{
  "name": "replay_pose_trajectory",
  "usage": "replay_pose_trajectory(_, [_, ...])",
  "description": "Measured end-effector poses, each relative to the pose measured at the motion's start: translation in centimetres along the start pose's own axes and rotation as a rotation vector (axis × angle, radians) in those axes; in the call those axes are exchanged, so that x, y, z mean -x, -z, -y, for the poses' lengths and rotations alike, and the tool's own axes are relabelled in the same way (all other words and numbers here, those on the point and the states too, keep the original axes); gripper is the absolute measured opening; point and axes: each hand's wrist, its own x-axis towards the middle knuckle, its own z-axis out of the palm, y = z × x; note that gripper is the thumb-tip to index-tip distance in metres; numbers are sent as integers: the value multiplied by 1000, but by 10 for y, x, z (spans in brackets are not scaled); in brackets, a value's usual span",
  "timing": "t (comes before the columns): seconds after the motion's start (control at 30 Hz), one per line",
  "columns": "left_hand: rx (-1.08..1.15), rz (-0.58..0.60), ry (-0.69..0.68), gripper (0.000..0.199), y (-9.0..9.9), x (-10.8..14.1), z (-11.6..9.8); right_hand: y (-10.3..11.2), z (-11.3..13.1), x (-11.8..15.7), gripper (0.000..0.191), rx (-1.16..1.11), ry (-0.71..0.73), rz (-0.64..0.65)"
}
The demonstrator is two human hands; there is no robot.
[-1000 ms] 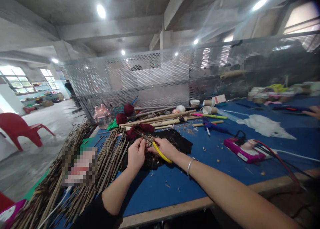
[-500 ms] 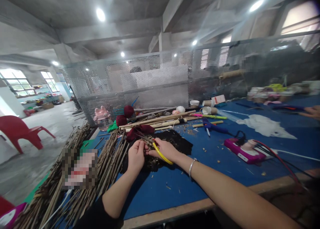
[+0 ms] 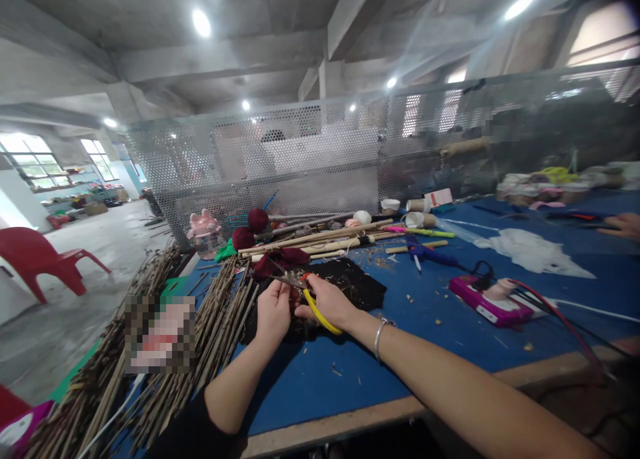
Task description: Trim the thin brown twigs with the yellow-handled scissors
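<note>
Scissors and twig work at blue tabletop

Scissors (image 3: 306, 297): yellow-handled, 1 pair, held closed-fisted in the right hand (image 3: 326, 302); blades point away from the wrist toward the left hand (image 3: 273, 310), just beyond the right grip. Whether the blades are apart or together cannot be told.

Left hand: fingers curled in a narrow grip just beside the scissor blades, pinching something small and thin; what it is cannot be made out. Both hands nearly touch.

Dark cloth (image 3: 357, 284): black, littered with bits of plant matter, lying directly under and beyond both grips.

Dark red material (image 3: 280, 259): bunched, just past the blade tips.

Bracelet (image 3: 380, 333): silver, 1, on the right wrist behind the grip.

Twig bundles (image 3: 150, 339): brown, long, heaped to the outer side of the left grip, running off the near tabletop (image 3: 320, 385) edge.

Wooden sticks (image 3: 320, 239): pale, several, lying across the tabletop beyond the dark red material.

Pink bottle (image 3: 203, 232): at the far end of the twig bundles, against the perforated metal screen (image 3: 300, 159).

Glue gun (image 3: 425, 253): blue, well to the outer side of the right grip.

Pink device (image 3: 483, 302): flat, with a red cable, further out on the same side.

White cloth (image 3: 530, 252): crumpled, beyond the pink device.

Another person's hand (image 3: 625, 225): at the far right edge.
</note>
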Motion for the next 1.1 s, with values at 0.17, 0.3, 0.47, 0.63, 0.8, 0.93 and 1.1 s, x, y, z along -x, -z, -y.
replay_pose_trajectory(0.17, [-67, -15, -57, 26, 0, 1, 0, 0, 3, 1, 52, 34, -54, 6])
replay_pose_trajectory(0.3, [-61, -28, -65, 24, 0, 1, 0, 1, 4, 0, 57, 82, -94, 16])
replay_pose_trajectory(0.47, [-69, -41, -54, 24, 1, -1, 2, 2, 6, 1, 55, 88, -119, 31])
replay_pose_trajectory(0.63, [51, -37, 36, 21, -1, -3, 7, 1, 9, 3, 56, 145, -145, -18])
replay_pose_trajectory(0.8, [107, -24, 25, 19, -4, -2, 8, 5, 12, 2, 57, 161, -91, -81])
replay_pose_trajectory(0.93, [-16, -35, -79, 23, -3, 0, 5, 7, 12, 1, 55, 130, -103, -63])
replay_pose_trajectory(1.1, [-87, -46, -116, 25, 0, 1, 5, 6, 9, 0, 57, 165, -128, -24])
